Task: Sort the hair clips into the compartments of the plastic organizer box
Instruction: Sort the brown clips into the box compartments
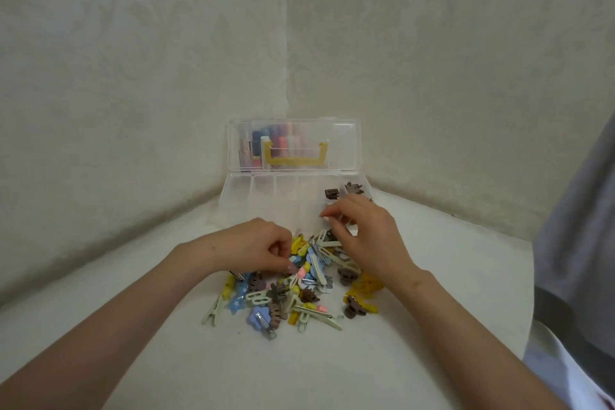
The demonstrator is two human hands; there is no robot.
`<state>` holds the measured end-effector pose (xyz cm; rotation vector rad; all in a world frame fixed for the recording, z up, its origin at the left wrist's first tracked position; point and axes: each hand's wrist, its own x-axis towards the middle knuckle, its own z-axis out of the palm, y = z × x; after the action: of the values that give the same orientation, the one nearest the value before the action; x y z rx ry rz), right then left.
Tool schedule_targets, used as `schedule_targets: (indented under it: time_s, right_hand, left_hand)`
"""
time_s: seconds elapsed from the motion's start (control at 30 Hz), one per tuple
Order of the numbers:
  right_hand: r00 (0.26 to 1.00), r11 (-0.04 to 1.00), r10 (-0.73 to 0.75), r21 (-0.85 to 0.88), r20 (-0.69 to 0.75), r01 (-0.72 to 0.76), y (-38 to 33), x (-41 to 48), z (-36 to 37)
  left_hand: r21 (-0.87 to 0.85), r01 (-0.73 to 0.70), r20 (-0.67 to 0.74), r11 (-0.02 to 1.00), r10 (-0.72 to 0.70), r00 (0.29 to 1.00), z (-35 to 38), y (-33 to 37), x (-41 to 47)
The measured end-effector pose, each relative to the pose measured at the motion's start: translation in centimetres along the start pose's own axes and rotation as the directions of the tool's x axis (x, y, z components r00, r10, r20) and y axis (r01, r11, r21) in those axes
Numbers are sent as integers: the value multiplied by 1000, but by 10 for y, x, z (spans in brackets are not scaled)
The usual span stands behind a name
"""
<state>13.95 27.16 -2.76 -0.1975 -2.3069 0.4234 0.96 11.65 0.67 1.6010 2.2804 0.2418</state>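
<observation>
The hair clips (283,296) are yellow, blue, brown, pink and pale green; the organizer box (263,196) is clear, its handle (294,161) yellow

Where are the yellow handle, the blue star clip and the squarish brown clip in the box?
yellow handle (294,162): head view, on its long bottom bar.
blue star clip (237,302): head view, on the star's middle.
squarish brown clip (331,193): head view, on its toothed body.

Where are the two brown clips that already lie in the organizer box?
In the head view, the two brown clips lie in the far right corner of the organizer box, just beyond the right hand.
</observation>
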Motion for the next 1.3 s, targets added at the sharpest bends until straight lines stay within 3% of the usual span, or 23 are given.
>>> schedule_targets:
  time_s: [0.37, 0.57, 0.63, 0.8, 0.87, 1.03, 1.3]
  right_hand:
    - [979, 985, 141, 76, 148, -154, 1, 2, -5]
    - [970, 981, 168, 72, 176, -182, 3, 2, -5]
    - [967, 979, 176, 71, 186, -191, 2, 2, -5]
    - [966, 979, 176, 69, 191, -192, 1, 1, -6]
    - [965, 979, 175, 68, 194, -191, 2, 1, -6]
    - [966, 980, 167, 70, 197, -184, 1, 1, -6]
    - [963, 980, 174, 61, 208, -190, 2, 1, -6]
  left_hand:
    - [-64, 14, -81, 998, -20, 997, -16, -5, -2]
    - [108, 136, 241, 985, -159, 957, -24, -8, -16]
    - [101, 109, 242, 989, -130, 962, -18, -5, -13]
    - [-3, 33, -43, 999, -33, 999, -13, -2, -2]
    - [-34, 19, -19, 999, -20, 1000, -16, -1, -5]
    - [-120, -84, 275, 989, 114, 955, -17, 7, -15]
    - [-82, -142, 130, 987, 152, 980, -10, 7, -6]
